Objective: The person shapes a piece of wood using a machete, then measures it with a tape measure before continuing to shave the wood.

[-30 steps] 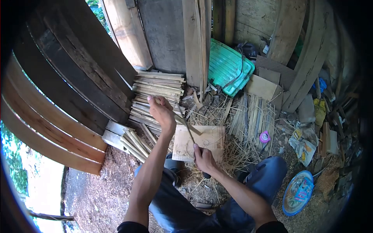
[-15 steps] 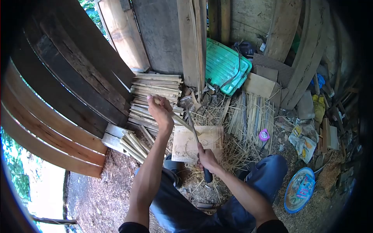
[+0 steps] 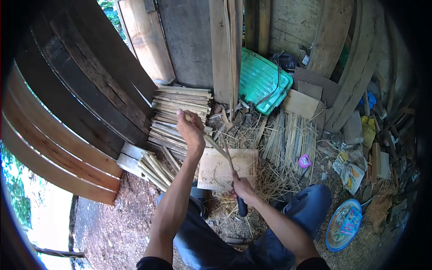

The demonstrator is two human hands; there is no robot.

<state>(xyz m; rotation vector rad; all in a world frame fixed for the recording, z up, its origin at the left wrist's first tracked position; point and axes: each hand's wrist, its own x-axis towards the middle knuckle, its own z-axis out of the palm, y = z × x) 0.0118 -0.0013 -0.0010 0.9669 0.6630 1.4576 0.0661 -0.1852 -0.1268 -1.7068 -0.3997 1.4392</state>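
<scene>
My left hand (image 3: 191,129) is closed round one end of a pale bamboo strip (image 3: 216,146), which slants down to the right over a wooden board (image 3: 209,173). In my right hand (image 3: 243,188) is the dark handle of a long narrow knife (image 3: 228,155). The blade points up and away from me and lies against the strip's lower end. A pale shaving hangs near the board, beside my right fingers. The board lies in front of my knees.
Stacked bamboo strips (image 3: 182,101) lie behind my left hand, and more strips (image 3: 294,137) lie to the right near a pink tape measure (image 3: 304,161). A green plastic lid (image 3: 263,78) leans at the back. A blue-rimmed basin (image 3: 332,240) sits right of my knee.
The strip and my left hand have shifted slightly to the right. My right hand has moved a little right and down with the knife, and a shaving now shows beside it.
</scene>
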